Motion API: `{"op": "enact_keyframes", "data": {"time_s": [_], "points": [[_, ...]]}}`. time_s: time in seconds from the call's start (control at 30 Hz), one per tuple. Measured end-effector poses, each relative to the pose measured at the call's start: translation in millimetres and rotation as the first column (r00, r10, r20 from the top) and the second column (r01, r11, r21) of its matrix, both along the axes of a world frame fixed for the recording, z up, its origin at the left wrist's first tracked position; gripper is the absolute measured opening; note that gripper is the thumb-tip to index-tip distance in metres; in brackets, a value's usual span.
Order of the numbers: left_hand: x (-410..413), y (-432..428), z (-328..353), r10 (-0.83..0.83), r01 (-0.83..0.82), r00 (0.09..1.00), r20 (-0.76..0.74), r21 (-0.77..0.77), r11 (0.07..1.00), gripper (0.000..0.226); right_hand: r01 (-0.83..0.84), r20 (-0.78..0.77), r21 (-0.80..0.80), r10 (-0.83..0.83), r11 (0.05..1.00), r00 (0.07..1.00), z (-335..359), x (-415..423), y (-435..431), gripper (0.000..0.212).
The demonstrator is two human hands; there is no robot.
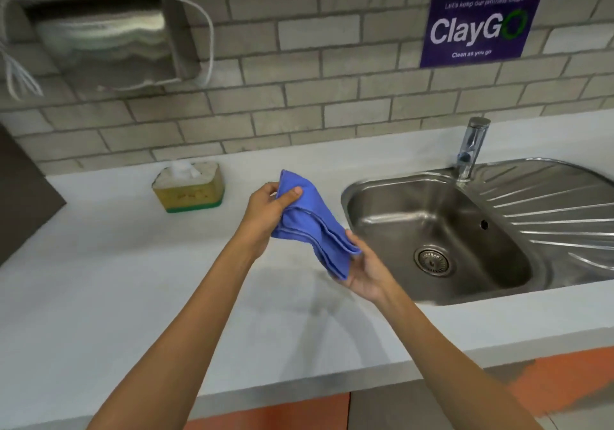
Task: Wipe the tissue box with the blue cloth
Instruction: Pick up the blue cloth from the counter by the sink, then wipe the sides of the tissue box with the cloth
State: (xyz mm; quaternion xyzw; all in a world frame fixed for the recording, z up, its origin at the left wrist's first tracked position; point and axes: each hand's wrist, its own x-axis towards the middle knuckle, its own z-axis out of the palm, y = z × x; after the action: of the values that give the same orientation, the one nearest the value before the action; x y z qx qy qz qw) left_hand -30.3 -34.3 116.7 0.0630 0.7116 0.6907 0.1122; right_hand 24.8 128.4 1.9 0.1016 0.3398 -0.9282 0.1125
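A folded blue cloth (315, 227) is held between both hands above the white counter. My left hand (270, 208) pinches its upper end with the thumb on top. My right hand (365, 270) grips its lower end from underneath. The tissue box (189, 192) is yellow with a green base and has a white tissue sticking out of its top. It stands on the counter near the wall, to the left of my hands and apart from the cloth.
A steel sink (442, 233) with a tap (471, 147) and a ribbed drainboard lies to the right. A metal paper-towel dispenser (99, 40) and a purple sign (478, 17) hang on the brick wall. A dark panel (23, 197) stands at far left.
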Motion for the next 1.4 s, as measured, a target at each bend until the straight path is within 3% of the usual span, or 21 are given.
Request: {"op": "enact_keyframes", "data": {"time_s": [0.17, 0.23, 0.33, 0.37, 0.43, 0.53, 0.63, 0.7, 0.8, 0.87, 0.93, 1.1, 1.2, 1.3, 1.4], "points": [[-49, -93, -47, 0.131, -0.114, 0.969, 0.211, -0.091, 0.989, 0.03, -0.074, 0.136, 0.315, 0.032, 0.946, 0.99, 7, -49, -35, 0.021], [-57, -114, -69, 0.232, -0.197, 0.943, 0.24, -0.158, 0.967, 0.028, -0.06, 0.143, 0.495, -0.014, 0.867, 0.99, 14, -69, -54, 0.022], [-68, -132, -88, 0.281, -0.247, 0.929, 0.238, -0.164, 0.955, 0.028, 0.018, 0.061, 0.712, -0.087, 0.701, 0.994, 28, -99, -102, 0.005], [-72, -135, -91, 0.27, -0.239, 0.935, 0.231, -0.154, 0.959, 0.029, 0.061, 0.008, 0.762, -0.104, 0.645, 0.995, 31, -109, -120, 0.013], [-78, -140, -93, 0.211, -0.193, 0.948, 0.237, -0.096, 0.976, 0.031, 0.134, -0.1, 0.841, -0.092, 0.524, 0.991, 37, -126, -156, 0.023], [-85, -151, -88, 0.102, -0.17, 0.929, 0.356, 0.167, 0.971, 0.038, 0.187, -0.206, 0.926, 0.026, 0.327, 0.978, 46, -143, -202, 0.012], [-102, -173, -88, 0.0, -0.218, 0.872, 0.489, 0.389, 0.895, 0.054, 0.158, -0.2, 0.958, 0.164, 0.24, 0.966, 54, -156, -232, 0.021], [-113, -188, -91, -0.008, -0.243, 0.855, 0.519, 0.414, 0.877, 0.05, 0.092, -0.16, 0.962, 0.257, 0.257, 0.953, 59, -164, -241, 0.02], [-130, -204, -102, 0.04, -0.309, 0.827, 0.561, 0.393, 0.866, 0.036, -0.092, -0.071, 0.901, 0.353, 0.425, 0.933, 59, -180, -244, 0.026], [-140, -215, -112, 0.092, -0.355, 0.807, 0.584, 0.354, 0.865, 0.031, -0.148, -0.043, 0.841, 0.338, 0.52, 0.94, 56, -195, -238, 0.033], [-150, -230, -121, 0.162, -0.418, 0.784, 0.6, 0.317, 0.851, 0.029, -0.094, -0.042, 0.827, 0.227, 0.555, 0.973, 51, -213, -229, 0.031], [-201, -278, -132, 0.44, -0.569, 0.716, 0.542, 0.087, 0.818, 0.023, 0.048, -0.002, 0.818, -0.08, 0.573, 0.997, 21, -266, -208, 0.031], [-242, -302, -130, 0.58, -0.647, 0.669, 0.465, -0.019, 0.762, 0.027, 0.042, 0.031, 0.822, -0.119, 0.568, 0.992, 4, -295, -208, 0.033], [-276, -316, -128, 0.653, -0.656, 0.692, 0.307, -0.112, 0.747, 0.039, 0.048, 0.037, 0.825, -0.139, 0.563, 0.99, -3, -321, -213, 0.04], [-307, -316, -126, 0.648, -0.638, 0.735, 0.201, -0.121, 0.761, 0.028, 0.031, 0.034, 0.869, -0.123, 0.494, 0.992, -7, -342, -218, 0.05]]}}
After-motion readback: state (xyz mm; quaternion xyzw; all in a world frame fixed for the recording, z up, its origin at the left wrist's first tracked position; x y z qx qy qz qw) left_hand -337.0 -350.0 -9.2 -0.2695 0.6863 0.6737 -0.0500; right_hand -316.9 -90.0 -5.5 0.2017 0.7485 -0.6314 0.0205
